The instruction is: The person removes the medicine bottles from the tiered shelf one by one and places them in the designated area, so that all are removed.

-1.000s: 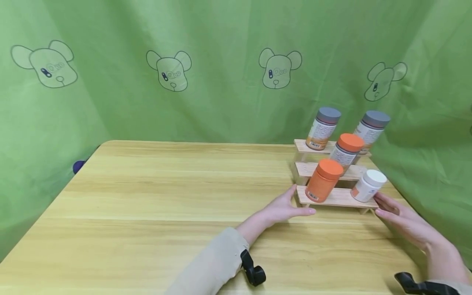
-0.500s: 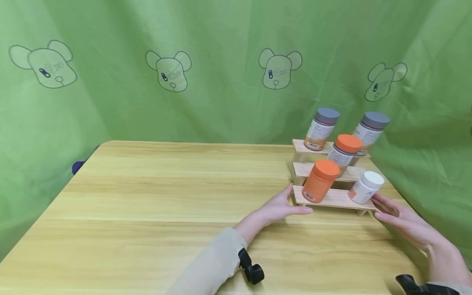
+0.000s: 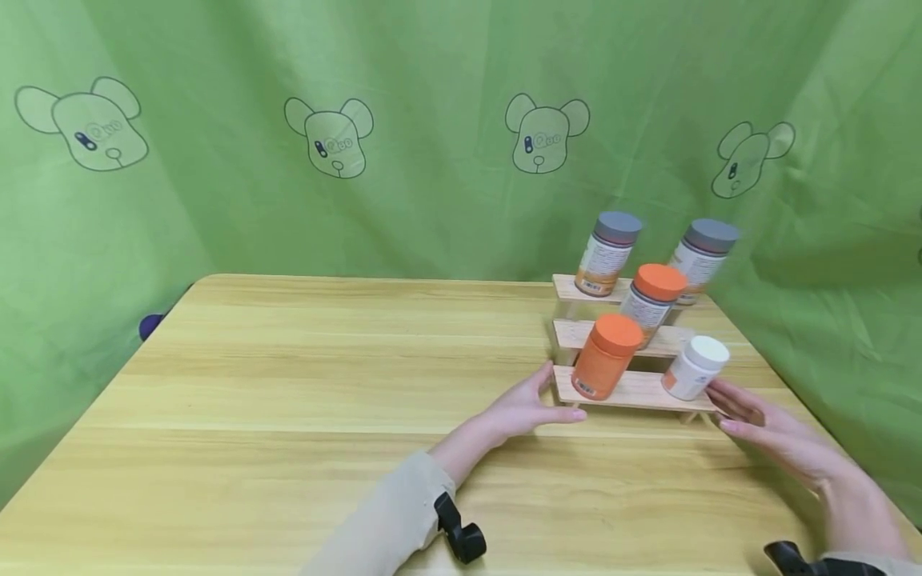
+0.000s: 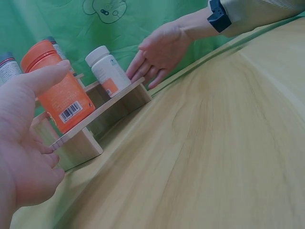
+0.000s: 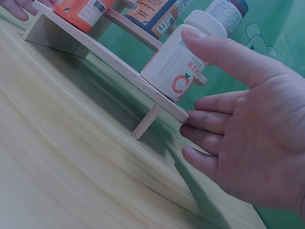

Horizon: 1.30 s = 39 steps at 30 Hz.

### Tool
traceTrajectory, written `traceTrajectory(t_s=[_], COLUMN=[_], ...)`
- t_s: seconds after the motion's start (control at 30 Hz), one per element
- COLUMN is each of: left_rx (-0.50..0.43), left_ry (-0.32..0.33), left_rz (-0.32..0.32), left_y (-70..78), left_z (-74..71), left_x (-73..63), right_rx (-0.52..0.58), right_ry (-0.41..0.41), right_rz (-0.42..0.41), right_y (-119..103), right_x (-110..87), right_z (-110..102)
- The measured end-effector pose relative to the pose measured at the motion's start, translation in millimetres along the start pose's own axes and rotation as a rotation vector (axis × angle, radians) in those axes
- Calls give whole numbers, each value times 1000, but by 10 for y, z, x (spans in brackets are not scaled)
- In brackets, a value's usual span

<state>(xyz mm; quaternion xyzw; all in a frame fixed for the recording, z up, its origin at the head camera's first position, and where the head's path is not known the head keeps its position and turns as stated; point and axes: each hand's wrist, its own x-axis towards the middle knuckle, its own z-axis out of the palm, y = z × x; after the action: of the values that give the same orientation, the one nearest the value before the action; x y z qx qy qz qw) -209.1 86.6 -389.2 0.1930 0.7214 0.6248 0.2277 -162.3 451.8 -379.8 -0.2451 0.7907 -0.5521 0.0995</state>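
A three-tier wooden rack (image 3: 634, 390) stands on the right part of the table. Its lowest step bears an orange bottle (image 3: 605, 364) and a white bottle (image 3: 695, 370). An orange-capped bottle (image 3: 648, 304) stands on the middle step; two grey-capped bottles, one left (image 3: 605, 260) and one right (image 3: 700, 260), are on the top. My left hand (image 3: 522, 412) touches the rack's left end, thumb extended in front of the lowest step. At the opposite end, my right hand (image 3: 785, 444) has its fingertips (image 5: 190, 117) right at the lowest step, thumb reaching toward the white bottle in the right wrist view.
The rack stands on a light wood-grain table (image 3: 288, 448). A green curtain (image 3: 446, 216) with bear-head drawings hangs behind and along both sides. A purple round object (image 3: 150, 326) shows past the table's left edge.
The rack with its bottles has slid left across the table, mostly in the last half second. Both hands have moved left along with it, keeping their places at its ends.
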Motion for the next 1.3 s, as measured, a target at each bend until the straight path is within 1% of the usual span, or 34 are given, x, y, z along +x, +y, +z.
traceTrajectory(t_s=[0.1, 0.17, 0.27, 0.5, 0.7, 0.97, 1.17, 1.3], left_rx=[-9, -14, -15, -4, -3, -7, -32, -39], left_ry=[-3, -8, -15, -8, -6, 22, 24, 22], left_rz=[13, 22, 32, 39, 42, 22, 24, 31], left_y=[-10, -16, -25, -61, -96, -111, -163, -176], left_z=[-60, -100, -165, -327, -469, -672, -839, -929], left_x=[-48, -83, -132, -244, -343, -503, -637, -724], right_rx=[53, 65, 72, 91, 107, 125, 129, 148], right_ry=[-41, -60, -75, -116, -155, -177, -199, -224], right_rz=[-31, -36, -34, -22, 8, 35, 30, 11], right_y=[-9, -19, -33, -90, -141, -201, -239, -260], right_x=[44, 70, 110, 223, 313, 450, 587, 663], right_z=[32, 57, 102, 225, 320, 459, 576, 639])
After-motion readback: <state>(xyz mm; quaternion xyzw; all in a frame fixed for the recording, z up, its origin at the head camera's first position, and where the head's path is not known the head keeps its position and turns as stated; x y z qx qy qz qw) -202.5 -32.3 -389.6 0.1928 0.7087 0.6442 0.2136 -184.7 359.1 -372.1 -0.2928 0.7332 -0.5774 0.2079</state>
